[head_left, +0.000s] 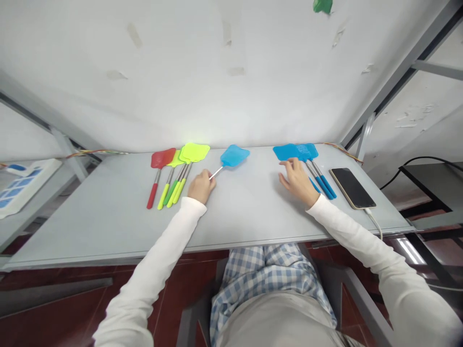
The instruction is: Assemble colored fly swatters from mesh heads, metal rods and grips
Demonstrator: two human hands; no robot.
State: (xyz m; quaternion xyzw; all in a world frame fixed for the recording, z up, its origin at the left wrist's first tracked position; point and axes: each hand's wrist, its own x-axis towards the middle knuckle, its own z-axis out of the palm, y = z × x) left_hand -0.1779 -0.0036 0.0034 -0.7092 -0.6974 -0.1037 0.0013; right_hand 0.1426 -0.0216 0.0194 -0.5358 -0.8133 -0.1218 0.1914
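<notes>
My left hand [201,186] is closed around the handle end of a blue fly swatter [235,156], whose head points away to the right near the wall. Most of that handle is hidden in the hand. My right hand [297,183] hovers at or just touches a group of blue fly swatters [306,152], its fingers apart and nothing visible in them. It covers part of one swatter's handle. Left of my left hand lie yellow-green fly swatters [194,152], overlapping, one with a green handle, and a red fly swatter [162,158] with a red handle.
A phone [353,188] with a white charging cable [374,222] lies at the right of the grey table [238,219]. The white wall [231,96] rises along the far edge. Metal frame posts stand at both sides. A white board with blue patches [27,185] is at far left.
</notes>
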